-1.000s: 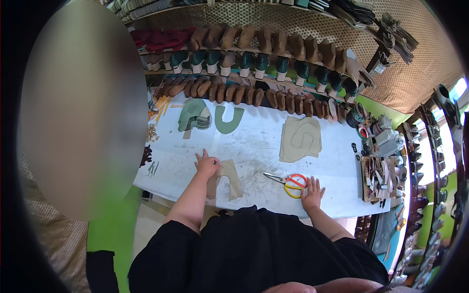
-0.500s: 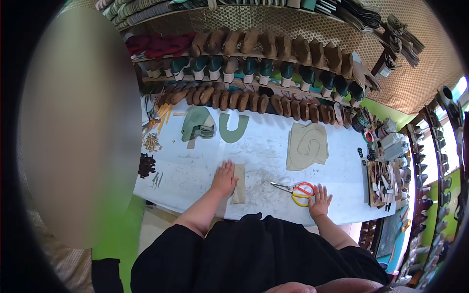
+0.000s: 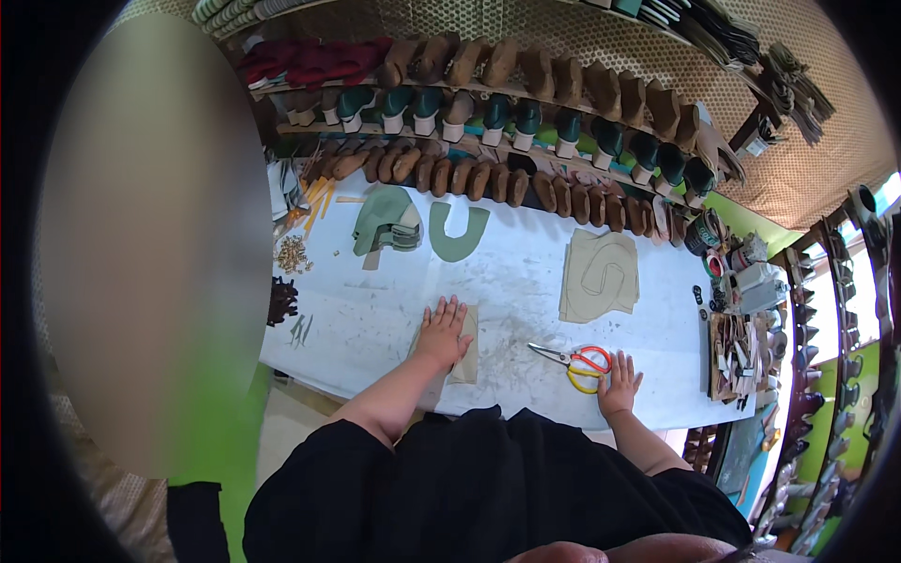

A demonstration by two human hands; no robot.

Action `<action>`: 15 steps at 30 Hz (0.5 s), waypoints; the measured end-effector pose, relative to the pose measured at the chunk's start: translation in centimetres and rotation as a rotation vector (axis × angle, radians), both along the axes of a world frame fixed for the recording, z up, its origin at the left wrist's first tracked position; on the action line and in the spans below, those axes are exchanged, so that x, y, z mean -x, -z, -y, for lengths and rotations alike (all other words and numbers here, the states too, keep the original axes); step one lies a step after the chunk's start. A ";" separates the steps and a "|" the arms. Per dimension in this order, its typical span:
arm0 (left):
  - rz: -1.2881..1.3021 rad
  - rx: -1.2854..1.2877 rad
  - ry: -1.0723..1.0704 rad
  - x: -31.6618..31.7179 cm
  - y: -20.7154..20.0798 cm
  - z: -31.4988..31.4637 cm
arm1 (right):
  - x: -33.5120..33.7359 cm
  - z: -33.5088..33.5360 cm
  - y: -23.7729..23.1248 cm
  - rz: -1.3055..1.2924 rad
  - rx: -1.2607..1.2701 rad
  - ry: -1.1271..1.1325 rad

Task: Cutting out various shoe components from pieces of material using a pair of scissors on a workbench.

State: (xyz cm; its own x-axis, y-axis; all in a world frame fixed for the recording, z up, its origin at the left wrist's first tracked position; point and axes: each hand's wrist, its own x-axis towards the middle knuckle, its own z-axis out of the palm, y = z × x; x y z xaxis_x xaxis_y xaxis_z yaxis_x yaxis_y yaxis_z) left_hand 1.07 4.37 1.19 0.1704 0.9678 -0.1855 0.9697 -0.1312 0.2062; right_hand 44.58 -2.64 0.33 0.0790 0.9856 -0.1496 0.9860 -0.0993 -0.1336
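Note:
My left hand [image 3: 443,335] lies flat with its fingers stretched, resting on a narrow beige sheet [image 3: 465,361] near the front edge of the table. My right hand [image 3: 619,383] is spread flat on the white tabletop. Just left of it lie scissors [image 3: 584,366] with one red and one yellow handle loop, the blades pointing left. Farther back on the right is a stack of beige sheets [image 3: 577,291] with a curved outline on top. A green U-shaped piece [image 3: 460,249] lies at the back, beside a pile of green cut pieces [image 3: 383,218].
Brown wooden shoe lasts [image 3: 465,176] line the table's back, below shelves of green-and-white heeled forms [image 3: 497,117]. On the left are small brass-coloured bits [image 3: 293,253] and a dark brown heap [image 3: 282,300]. A box of scraps [image 3: 732,352] stands at the right edge.
The view has shifted slightly, so the table contents sit a little more to the right. My left hand has slid a bit over the beige sheet; my right hand stays beside the scissors.

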 end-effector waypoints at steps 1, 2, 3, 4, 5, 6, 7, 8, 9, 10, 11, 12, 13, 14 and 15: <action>0.002 0.001 -0.003 0.0 0.7 0.8 | 0.0 0.0 0.0 0.004 0.004 0.000; 0.022 -0.010 0.044 -0.3 1.0 1.6 | -0.2 0.0 0.0 0.010 0.007 0.004; 0.042 -0.022 0.090 -0.5 1.4 2.4 | -0.2 0.0 0.1 0.012 0.009 0.004; 0.044 -0.021 0.089 -0.4 1.6 3.1 | -0.2 0.0 0.1 0.011 0.005 0.004; 0.025 -0.016 0.144 -0.1 1.6 3.9 | -0.1 0.1 0.2 0.009 0.002 0.007; 0.007 -0.013 0.199 0.2 1.6 4.6 | -0.2 0.0 0.2 0.011 0.003 0.008; 0.009 -0.012 0.200 0.5 1.6 5.3 | -0.2 -0.1 0.2 0.011 -0.005 -0.001; 0.039 -0.009 0.226 0.6 1.0 5.9 | -0.4 -0.1 0.3 0.010 -0.013 -0.004; 0.070 -0.007 0.251 0.7 0.3 6.5 | -0.5 -0.1 0.5 0.003 -0.026 -0.008; 0.071 -0.010 0.255 0.6 -0.5 7.3 | -0.7 0.2 0.7 0.006 -0.029 -0.005; 0.071 0.005 0.245 0.5 -1.3 7.8 | -0.6 0.1 0.6 -0.003 -0.019 -0.008; 0.071 0.020 0.236 0.3 -1.7 8.2 | -0.6 0.0 0.4 -0.012 -0.010 -0.011; 0.072 0.012 0.237 -0.2 -1.6 8.1 | -0.6 -0.1 0.1 -0.038 0.005 -0.007; 0.065 0.013 0.201 -0.5 -1.3 8.3 | -0.4 -0.3 -0.4 -0.039 -0.001 -0.015; 0.059 0.015 0.164 -0.7 -0.8 8.5 | -0.1 -0.5 -1.1 -0.036 -0.033 -0.061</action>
